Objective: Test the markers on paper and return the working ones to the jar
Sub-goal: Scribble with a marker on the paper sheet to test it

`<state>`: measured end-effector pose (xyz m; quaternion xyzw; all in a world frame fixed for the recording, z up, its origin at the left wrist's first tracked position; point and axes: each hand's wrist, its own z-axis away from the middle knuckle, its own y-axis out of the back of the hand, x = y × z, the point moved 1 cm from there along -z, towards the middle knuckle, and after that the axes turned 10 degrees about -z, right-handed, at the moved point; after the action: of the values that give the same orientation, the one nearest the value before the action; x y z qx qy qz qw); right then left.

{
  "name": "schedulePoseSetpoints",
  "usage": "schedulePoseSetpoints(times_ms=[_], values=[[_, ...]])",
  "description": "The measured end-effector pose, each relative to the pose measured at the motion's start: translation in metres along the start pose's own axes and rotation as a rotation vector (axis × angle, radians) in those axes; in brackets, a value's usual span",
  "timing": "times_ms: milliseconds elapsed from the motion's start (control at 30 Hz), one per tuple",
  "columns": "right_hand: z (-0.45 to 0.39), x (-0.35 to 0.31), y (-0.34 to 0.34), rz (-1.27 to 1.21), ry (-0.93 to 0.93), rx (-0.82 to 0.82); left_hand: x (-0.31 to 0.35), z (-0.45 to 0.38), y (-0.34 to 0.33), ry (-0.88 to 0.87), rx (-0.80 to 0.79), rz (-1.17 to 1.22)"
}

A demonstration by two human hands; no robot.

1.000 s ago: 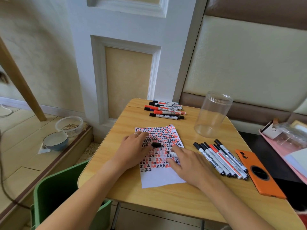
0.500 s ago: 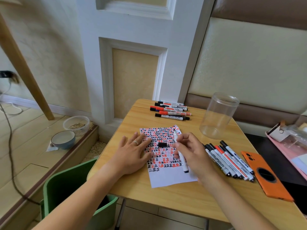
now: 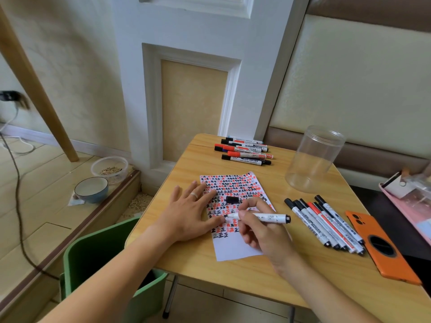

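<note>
A white paper sheet [image 3: 235, 249] covered with rows of red and black marks lies on the wooden table [image 3: 256, 276]. My left hand [image 3: 189, 213] rests flat on the sheet's left side, fingers spread. My right hand [image 3: 261, 229] grips an uncapped white marker [image 3: 268, 217], its tip pointing left and down at the paper near my left thumb. The marker's black cap [image 3: 232, 199] lies loose on the sheet. A clear plastic jar [image 3: 313, 159] stands upright and holds nothing at the back right.
Several capped markers [image 3: 245, 151] lie in a group at the table's far edge. Another row of markers [image 3: 324, 224] lies right of the paper, beside an orange phone [image 3: 382, 248]. A green chair [image 3: 98, 264] stands at the table's left.
My right hand lifted the marker off the sheet and turned it round, so its tip now points left at the paper. The camera view shifted. My left hand stays on the paper.
</note>
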<state>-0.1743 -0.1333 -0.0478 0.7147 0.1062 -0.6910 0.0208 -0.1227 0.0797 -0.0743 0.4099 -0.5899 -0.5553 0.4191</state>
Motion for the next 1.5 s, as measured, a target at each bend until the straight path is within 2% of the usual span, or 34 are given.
schedulePoseSetpoints(times_ms=[133, 467, 1500], values=[[0.000, -0.003, 0.000, 0.084, 0.009, -0.038, 0.000, -0.001, 0.000, -0.001, -0.009, -0.006], [-0.003, 0.007, -0.002, 0.352, 0.014, 0.109, 0.000, 0.002, 0.000, -0.027, 0.012, 0.030], [-0.004, 0.010, -0.003, 0.318, -0.019, 0.097, -0.004, -0.004, -0.005, -0.056, -0.019, -0.013]])
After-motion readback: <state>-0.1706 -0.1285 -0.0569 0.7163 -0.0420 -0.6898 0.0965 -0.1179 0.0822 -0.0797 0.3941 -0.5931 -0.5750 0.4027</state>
